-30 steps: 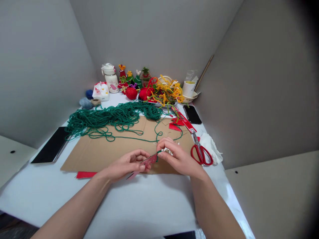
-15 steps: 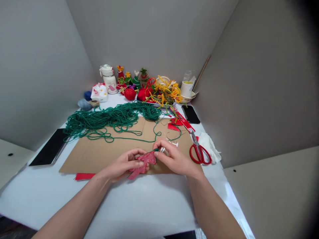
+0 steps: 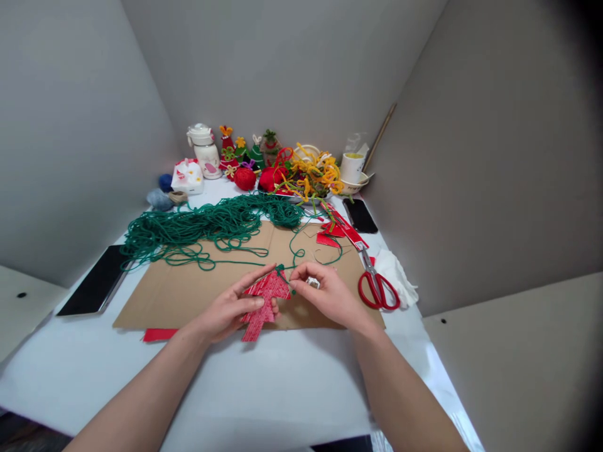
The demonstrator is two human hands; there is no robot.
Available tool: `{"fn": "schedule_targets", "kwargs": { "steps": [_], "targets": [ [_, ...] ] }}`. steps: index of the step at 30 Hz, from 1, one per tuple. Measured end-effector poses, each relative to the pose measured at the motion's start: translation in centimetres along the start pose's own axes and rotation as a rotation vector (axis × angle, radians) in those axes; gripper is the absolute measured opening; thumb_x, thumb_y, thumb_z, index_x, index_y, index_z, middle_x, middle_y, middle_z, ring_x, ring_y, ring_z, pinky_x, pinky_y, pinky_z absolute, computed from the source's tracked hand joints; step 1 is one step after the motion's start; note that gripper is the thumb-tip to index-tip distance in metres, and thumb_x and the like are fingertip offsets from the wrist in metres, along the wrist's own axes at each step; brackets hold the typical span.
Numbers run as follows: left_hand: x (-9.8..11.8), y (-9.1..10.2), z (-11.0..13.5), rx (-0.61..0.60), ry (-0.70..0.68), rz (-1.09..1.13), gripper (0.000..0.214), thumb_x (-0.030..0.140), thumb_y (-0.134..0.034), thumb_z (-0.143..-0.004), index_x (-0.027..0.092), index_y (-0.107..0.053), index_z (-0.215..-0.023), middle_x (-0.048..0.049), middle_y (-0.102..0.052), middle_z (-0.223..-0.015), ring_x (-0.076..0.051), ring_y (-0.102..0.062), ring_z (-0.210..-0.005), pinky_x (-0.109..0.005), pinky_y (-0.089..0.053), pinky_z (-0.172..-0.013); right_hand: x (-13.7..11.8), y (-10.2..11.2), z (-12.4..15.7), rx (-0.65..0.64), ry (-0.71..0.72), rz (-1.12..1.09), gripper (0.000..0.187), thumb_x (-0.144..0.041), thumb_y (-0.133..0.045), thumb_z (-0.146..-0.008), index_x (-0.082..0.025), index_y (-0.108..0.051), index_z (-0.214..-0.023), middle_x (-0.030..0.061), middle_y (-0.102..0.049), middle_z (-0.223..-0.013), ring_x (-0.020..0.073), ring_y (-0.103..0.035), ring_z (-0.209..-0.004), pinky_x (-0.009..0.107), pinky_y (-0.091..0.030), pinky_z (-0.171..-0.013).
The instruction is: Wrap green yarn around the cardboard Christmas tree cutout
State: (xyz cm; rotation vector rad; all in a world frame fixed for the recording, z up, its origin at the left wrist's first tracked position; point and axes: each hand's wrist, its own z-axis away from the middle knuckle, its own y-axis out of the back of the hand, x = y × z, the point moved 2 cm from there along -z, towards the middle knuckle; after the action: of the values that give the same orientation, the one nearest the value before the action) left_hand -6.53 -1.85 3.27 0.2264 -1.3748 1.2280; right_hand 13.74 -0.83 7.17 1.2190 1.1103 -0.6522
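Note:
A red tree-shaped cutout (image 3: pixel 266 295) is held in my left hand (image 3: pixel 233 307), thumb on its face and fingers behind. Dark green yarn (image 3: pixel 279 270) is wrapped about its top. My right hand (image 3: pixel 323 292) is closed in a pinch just right of the tip, with green yarn between thumb and forefinger. A large heap of loose green yarn (image 3: pixel 188 223) lies beyond the hands. Both hands are above a sheet of brown cardboard (image 3: pixel 188 295).
Red-handled scissors (image 3: pixel 378 290) lie at right beside a white tissue (image 3: pixel 396 279). Behind are a heap of yellow fuzzy strands (image 3: pixel 315 169), red yarn balls (image 3: pixel 245 178), a white bottle (image 3: pixel 206 154) and a white cup (image 3: pixel 353 167). A black tablet (image 3: pixel 97 282) lies left, a phone (image 3: pixel 360 215) right.
The cutout has turned more upright and its face shows more fully. My left forefinger has stretched toward its tip. My right hand has drawn slightly away from the tip with the yarn.

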Motion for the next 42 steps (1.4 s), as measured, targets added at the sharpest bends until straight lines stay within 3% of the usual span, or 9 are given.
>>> {"fn": "schedule_targets", "kwargs": {
  "steps": [4,8,13,20,27,35,39,42],
  "targets": [
    [-0.6,0.6,-0.1,-0.017,-0.014,0.029,0.077,0.015,-0.058,-0.081,0.032,-0.018,-0.144,-0.0077,-0.070,-0.093,-0.023,-0.067,-0.088,-0.043,-0.048,-0.085,-0.1,0.2,0.2,0.028,0.025,0.029,0.009,-0.022,-0.049,-0.084,-0.018,-0.056,-0.078,-0.0015,-0.056,-0.075,0.0114,-0.050,-0.070,0.023,-0.037,-0.062],
    [-1.0,0.9,-0.2,-0.038,-0.028,0.053,0.078,0.015,-0.057,-0.082,0.032,-0.014,-0.144,-0.0084,-0.069,-0.096,-0.023,-0.066,-0.091,-0.048,-0.046,-0.088,0.3,0.0,0.1,0.047,0.043,-0.035,0.010,-0.024,-0.044,-0.087,-0.019,-0.052,-0.084,0.0007,-0.057,-0.086,0.0118,-0.052,-0.077,0.023,-0.038,-0.064],
    [-0.8,0.6,-0.1,-0.040,-0.006,0.049,0.072,0.015,-0.057,-0.082,0.033,-0.022,-0.143,-0.0076,-0.069,-0.099,-0.024,-0.066,-0.092,-0.050,-0.043,-0.092,0.6,-0.6,0.0,0.048,0.062,0.001,0.017,-0.031,-0.062,-0.078,-0.020,-0.055,-0.088,0.0009,-0.060,-0.090,0.0140,-0.055,-0.083,0.025,-0.040,-0.072],
    [-0.6,0.5,0.0,-0.029,0.007,0.016,0.072,0.018,-0.059,-0.082,0.034,-0.024,-0.142,-0.0074,-0.069,-0.100,-0.025,-0.066,-0.092,-0.050,-0.043,-0.091,0.1,-0.4,0.1,0.066,0.120,0.050,0.010,-0.024,-0.053,-0.085,-0.018,-0.057,-0.077,-0.0005,-0.059,-0.078,0.0128,-0.054,-0.076,0.025,-0.040,-0.072],
    [-0.9,0.8,0.0,-0.040,-0.006,0.028,0.065,0.017,-0.058,-0.082,0.034,-0.031,-0.139,-0.0084,-0.067,-0.104,-0.026,-0.065,-0.094,-0.051,-0.042,-0.092,0.7,-0.4,0.0,0.071,0.026,-0.131,0.011,-0.028,-0.050,-0.086,-0.018,-0.053,-0.080,-0.0003,-0.055,-0.079,0.0120,-0.051,-0.074,0.024,-0.039,-0.068],
    [-1.3,0.5,0.1,-0.125,-0.043,0.122,0.063,0.013,-0.055,-0.082,0.031,-0.034,-0.138,-0.0075,-0.067,-0.095,-0.023,-0.064,-0.091,-0.054,-0.042,-0.090,0.5,-0.4,-0.1,-0.065,-0.077,-0.370,0.007,-0.026,-0.053,-0.082,-0.019,-0.053,-0.086,-0.0023,-0.051,-0.074,0.0107,-0.049,-0.068,0.024,-0.038,-0.066],
    [-1.4,-0.1,0.2,-0.209,-0.046,0.215,0.052,0.013,-0.057,-0.080,0.026,-0.047,-0.129,-0.0074,-0.068,-0.090,-0.022,-0.064,-0.087,-0.055,-0.044,-0.087,0.7,-0.6,-0.1,-0.101,-0.073,-0.422,0.012,-0.030,-0.057,-0.082,-0.018,-0.058,-0.083,-0.0008,-0.053,-0.077,0.0110,-0.047,-0.070,0.024,-0.037,-0.068],
    [-1.5,-0.5,0.2,-0.262,-0.013,0.272,0.030,0.013,-0.058,-0.078,0.017,-0.063,-0.108,-0.0088,-0.067,-0.087,-0.022,-0.064,-0.085,-0.052,-0.047,-0.084,1.1,-1.0,-0.1,-0.133,-0.058,-0.511,0.019,-0.036,-0.062,-0.080,-0.017,-0.059,-0.081,0.0000,-0.054,-0.077,0.0122,-0.049,-0.074,0.025,-0.037,-0.070]
  ]
}}
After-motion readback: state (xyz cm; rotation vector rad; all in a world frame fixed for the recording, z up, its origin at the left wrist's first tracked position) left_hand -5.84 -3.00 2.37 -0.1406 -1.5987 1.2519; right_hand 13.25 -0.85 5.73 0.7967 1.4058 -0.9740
